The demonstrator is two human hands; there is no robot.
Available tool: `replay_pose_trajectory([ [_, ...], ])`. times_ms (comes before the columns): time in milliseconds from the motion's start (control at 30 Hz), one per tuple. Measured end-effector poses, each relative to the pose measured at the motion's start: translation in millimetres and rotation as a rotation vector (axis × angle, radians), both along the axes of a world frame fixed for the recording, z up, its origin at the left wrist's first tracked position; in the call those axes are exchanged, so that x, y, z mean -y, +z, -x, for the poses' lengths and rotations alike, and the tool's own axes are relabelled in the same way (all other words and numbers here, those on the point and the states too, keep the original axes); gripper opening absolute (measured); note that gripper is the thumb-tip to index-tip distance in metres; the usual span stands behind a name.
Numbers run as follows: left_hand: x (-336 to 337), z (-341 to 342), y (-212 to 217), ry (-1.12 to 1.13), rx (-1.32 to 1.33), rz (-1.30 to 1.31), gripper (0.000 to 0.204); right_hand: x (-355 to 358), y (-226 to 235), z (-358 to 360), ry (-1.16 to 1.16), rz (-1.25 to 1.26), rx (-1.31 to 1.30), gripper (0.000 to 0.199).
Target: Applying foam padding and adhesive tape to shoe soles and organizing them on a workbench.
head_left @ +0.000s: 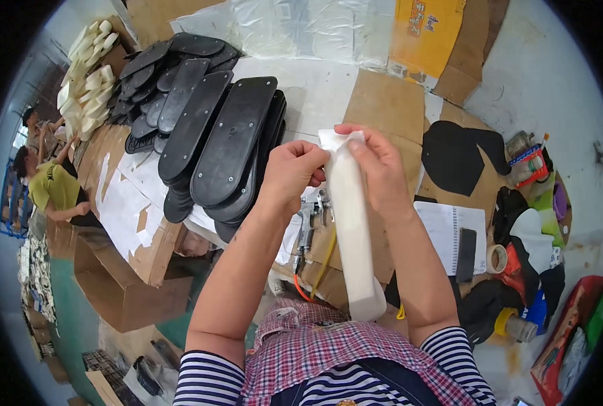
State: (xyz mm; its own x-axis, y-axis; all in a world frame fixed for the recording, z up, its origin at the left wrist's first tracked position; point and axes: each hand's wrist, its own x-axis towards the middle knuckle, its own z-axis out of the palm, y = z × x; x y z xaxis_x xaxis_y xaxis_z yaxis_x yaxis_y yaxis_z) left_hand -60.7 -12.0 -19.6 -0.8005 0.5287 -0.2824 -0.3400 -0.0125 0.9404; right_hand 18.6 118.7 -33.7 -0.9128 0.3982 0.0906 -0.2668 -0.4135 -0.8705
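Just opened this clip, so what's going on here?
A person has a long white piece up in front of them. Their right hand pinches its top end, while the curled left hand is at its upper left edge; whether it pinches too is hard to tell. Stacks of black rounded plates stand to the left, and a spiral notebook with a phone on it lies to the right.

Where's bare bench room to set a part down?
Brown cardboard beyond the white strip, left of the black cutout; also the white surface between that cardboard and the black pads. Crowded: left, at the pads; right, around the notebook and phone.
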Motion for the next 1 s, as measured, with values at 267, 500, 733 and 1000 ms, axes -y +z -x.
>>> replay_pose_trajectory([
  [267,-3.8,2.1,-1.4,-0.088,0.071,-0.064,0.01,-5.6,-9.6,9.1,-0.106,-0.668,0.009,0.021],
  [500,-2.4,7.0,-6.0,-0.074,0.1,-0.083,0.011,-4.1,-11.9,14.4,-0.105,-0.57,0.045,0.015],
  [733,-1.3,8.5,-11.3,-0.078,0.16,-0.112,0.008,-4.1,-17.1,14.0,-0.094,-0.487,0.055,0.012],
  [1000,-3.6,6.6,-13.8,-0.088,0.213,-0.166,0.007,-5.9,-16.5,12.6,-0.104,-0.464,0.061,0.014],
])
